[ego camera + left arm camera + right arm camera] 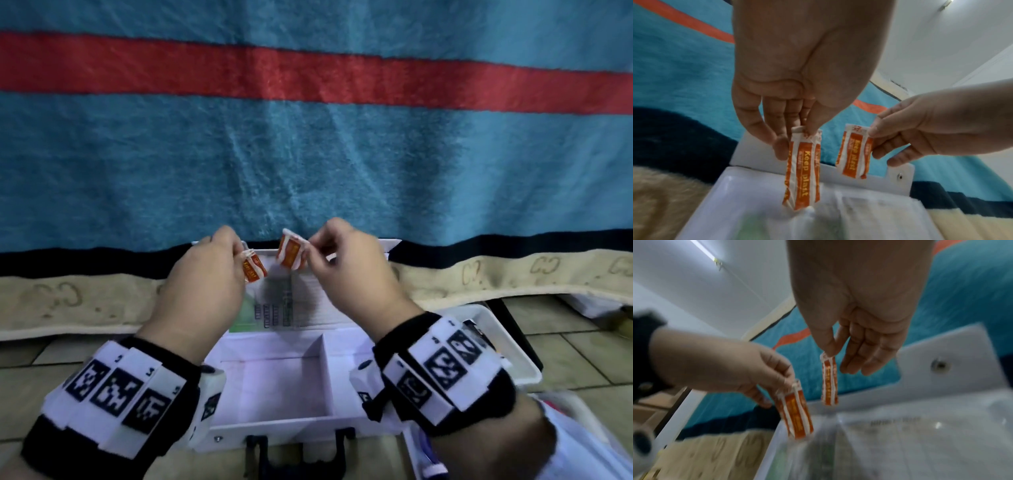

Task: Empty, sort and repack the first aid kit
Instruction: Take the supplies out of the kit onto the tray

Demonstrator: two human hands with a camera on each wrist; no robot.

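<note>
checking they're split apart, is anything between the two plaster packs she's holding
Nothing joins them: between the left pack and the right pack the left wrist view shows only the open kit lid behind.

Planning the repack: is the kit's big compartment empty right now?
Empty, as far as shown: the first aid kit lies open, and the head view shows bare white floor in its big compartment; wrists hide its edges.

Both arms reach forward, wrists wrapped in black bands bearing white marker blocks. Left hand (205, 274) raised, back toward the head camera, thumb and fingertips (781, 146) pinching the top of a hanging orange-and-white plaster strip (802, 170). Right hand (349, 270) at the same height, close beside yet apart, thumb and forefinger nipping the top edge of a second plaster strip (829, 381), remaining fingers (865, 356) loosely extended downward.
</note>
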